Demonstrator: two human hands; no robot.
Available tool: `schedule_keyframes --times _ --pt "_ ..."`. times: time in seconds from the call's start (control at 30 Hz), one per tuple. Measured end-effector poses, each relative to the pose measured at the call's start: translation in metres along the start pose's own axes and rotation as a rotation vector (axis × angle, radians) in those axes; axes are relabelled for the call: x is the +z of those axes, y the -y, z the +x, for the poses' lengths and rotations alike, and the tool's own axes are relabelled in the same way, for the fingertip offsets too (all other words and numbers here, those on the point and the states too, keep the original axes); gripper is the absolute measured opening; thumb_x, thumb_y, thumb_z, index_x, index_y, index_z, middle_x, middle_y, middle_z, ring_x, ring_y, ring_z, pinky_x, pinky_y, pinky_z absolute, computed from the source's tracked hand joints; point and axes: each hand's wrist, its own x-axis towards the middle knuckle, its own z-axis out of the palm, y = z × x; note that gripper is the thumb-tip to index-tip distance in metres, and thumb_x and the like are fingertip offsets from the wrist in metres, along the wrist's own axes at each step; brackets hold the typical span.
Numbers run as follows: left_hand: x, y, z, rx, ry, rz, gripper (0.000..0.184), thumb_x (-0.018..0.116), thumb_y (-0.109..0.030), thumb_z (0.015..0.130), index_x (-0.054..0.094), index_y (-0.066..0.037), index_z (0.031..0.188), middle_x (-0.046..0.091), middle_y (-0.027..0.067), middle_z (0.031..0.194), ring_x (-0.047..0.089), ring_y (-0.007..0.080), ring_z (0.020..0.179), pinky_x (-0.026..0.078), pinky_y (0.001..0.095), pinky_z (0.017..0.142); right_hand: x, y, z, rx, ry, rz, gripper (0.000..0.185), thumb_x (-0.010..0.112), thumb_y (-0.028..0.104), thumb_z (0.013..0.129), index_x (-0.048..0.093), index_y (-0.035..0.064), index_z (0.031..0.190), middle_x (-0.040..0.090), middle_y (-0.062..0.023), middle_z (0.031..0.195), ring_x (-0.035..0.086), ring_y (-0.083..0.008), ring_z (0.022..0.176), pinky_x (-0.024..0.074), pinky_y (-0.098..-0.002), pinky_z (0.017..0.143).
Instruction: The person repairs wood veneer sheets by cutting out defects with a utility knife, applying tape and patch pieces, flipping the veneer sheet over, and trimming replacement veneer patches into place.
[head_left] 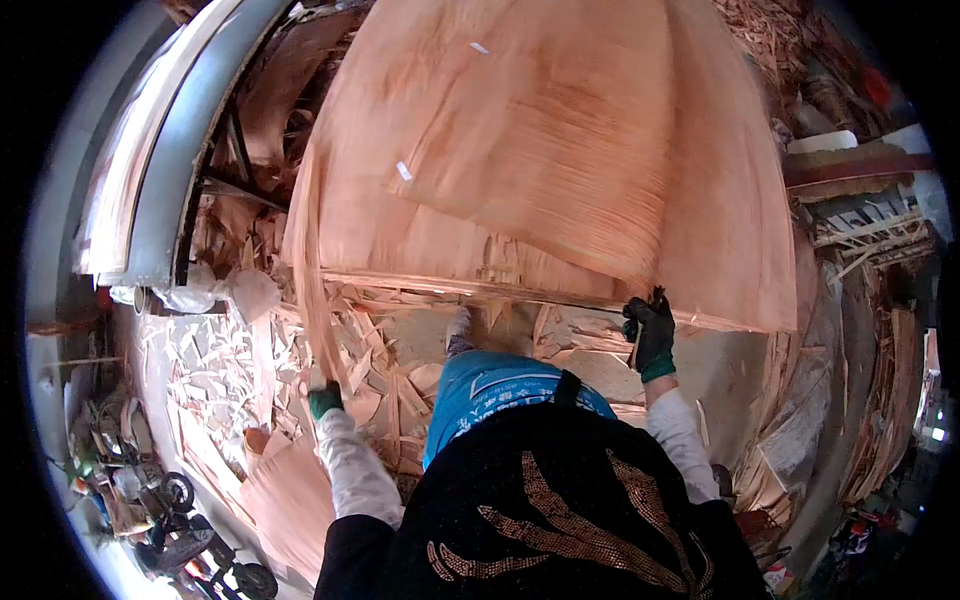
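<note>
A broad stack of reddish wood veneer sheets (400, 90) spreads in front of me, its near edge facing my body. One loose veneer sheet (580, 170) lies askew on top, blurred, with its near corner at my right hand. My right hand (652, 335), in a black and green glove, is closed at that corner. Down at the left, my left hand (325, 400), gloved too, is closed around the lower end of a long narrow veneer strip (315, 290). The strip hangs along the stack's left edge. Fingertips of both hands are partly hidden.
Broken veneer scraps (380, 370) litter the floor between me and the stack. A long metal-edged machine or bench (165, 190) stands at the left. More veneer (880, 410) is piled along the right. A wheeled vehicle (215, 560) is at the lower left.
</note>
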Motion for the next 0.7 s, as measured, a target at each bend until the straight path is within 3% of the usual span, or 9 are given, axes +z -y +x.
schedule_keyframes --times 0.03,0.1,0.13,0.2,0.27,0.37,0.53,0.63,0.7 --pt "-0.029 -0.016 -0.025 -0.381 -0.005 -0.243 0.028 0.066 -0.024 0.081 0.064 0.001 0.094 0.064 0.0197 0.075 0.065 0.0321 0.071 0.052 0.044 0.067 -0.001 0.0 0.003 -0.007 0.001 0.005 0.048 0.062 0.009 0.081 0.049 0.0085 0.128 0.059 -0.0046 0.076 0.05 -0.0106 0.051 0.0392 -0.0216 0.04" --pt "-0.03 -0.051 -0.053 0.225 -0.436 -0.052 0.048 0.063 -0.032 0.086 0.058 0.004 0.117 0.06 0.0252 0.113 0.057 0.0365 0.108 0.044 0.042 0.095 0.002 -0.003 0.002 -0.011 0.001 0.012 0.05 0.062 0.008 0.082 0.048 0.0087 0.129 0.06 -0.0052 0.077 0.05 -0.0107 0.051 0.0386 -0.0219 0.039" --pt "-0.029 -0.092 -0.075 0.483 -0.529 -0.071 0.05 0.065 -0.032 0.084 0.056 0.003 0.119 0.058 0.0248 0.118 0.054 0.0375 0.112 0.042 0.0435 0.097 0.002 -0.004 -0.001 -0.004 -0.008 0.017 0.048 0.062 0.008 0.082 0.049 0.0086 0.128 0.06 -0.0051 0.076 0.05 -0.0108 0.05 0.0384 -0.022 0.039" --pt "-0.013 -0.207 -0.125 0.954 -0.461 -0.216 0.057 0.07 -0.033 0.081 0.053 0.001 0.123 0.052 0.024 0.127 0.049 0.0393 0.119 0.037 0.0465 0.102 0.009 -0.003 -0.003 -0.004 -0.017 0.037 0.045 0.062 0.009 0.082 0.05 0.0085 0.125 0.059 -0.0048 0.076 0.05 -0.0109 0.05 0.038 -0.0221 0.039" --pt "0.002 -0.292 -0.174 1.128 -0.353 -0.2 0.068 0.073 -0.04 0.077 0.051 0.0 0.127 0.046 0.0252 0.134 0.041 0.0426 0.126 0.032 0.0505 0.105 0.011 0.001 -0.005 0.006 -0.002 0.052 0.043 0.063 0.011 0.082 0.051 0.0089 0.124 0.059 -0.0037 0.073 0.05 -0.0108 0.05 0.039 -0.0215 0.041" --pt "0.04 -0.355 -0.198 0.984 -0.235 -0.104 0.085 0.065 -0.058 0.076 0.043 0.001 0.134 0.041 0.0272 0.139 0.035 0.0411 0.131 0.025 0.0544 0.107 0.011 0.011 -0.012 0.009 0.031 0.087 0.045 0.064 0.013 0.083 0.051 0.0089 0.125 0.059 -0.0025 0.071 0.05 -0.0105 0.05 0.0403 -0.0207 0.043" --pt "0.054 -0.359 -0.192 1.113 -0.259 -0.081 0.036 0.065 -0.038 0.079 0.069 -0.007 0.099 0.056 0.0189 0.127 0.047 0.0358 0.122 0.032 0.0498 0.103 0.023 0.04 -0.027 -0.028 0.095 0.147 0.035 0.064 0.014 0.083 0.053 0.0084 0.115 0.059 -0.0026 0.073 0.051 -0.0095 0.052 0.0412 -0.0206 0.044" --pt "0.035 -0.353 -0.191 1.122 -0.1 -0.335 0.012 0.065 -0.022 0.078 0.071 -0.011 0.077 0.064 0.0123 0.116 0.055 0.0292 0.114 0.031 0.0493 0.103 0.022 0.043 -0.028 -0.021 0.12 0.204 0.034 0.063 0.014 0.084 0.053 0.008 0.116 0.059 -0.0029 0.074 0.051 -0.0094 0.053 0.0412 -0.0205 0.044" --pt "0.03 -0.35 -0.191 1.033 -0.111 -0.44 0.007 0.068 -0.014 0.074 0.072 -0.01 0.076 0.069 0.0126 0.098 0.063 0.0281 0.095 0.042 0.0448 0.091 0.023 0.044 -0.028 0.024 0.079 0.184 0.035 0.062 0.014 0.084 0.053 0.0077 0.117 0.059 -0.0029 0.074 0.051 -0.0095 0.053 0.0411 -0.0205 0.044"
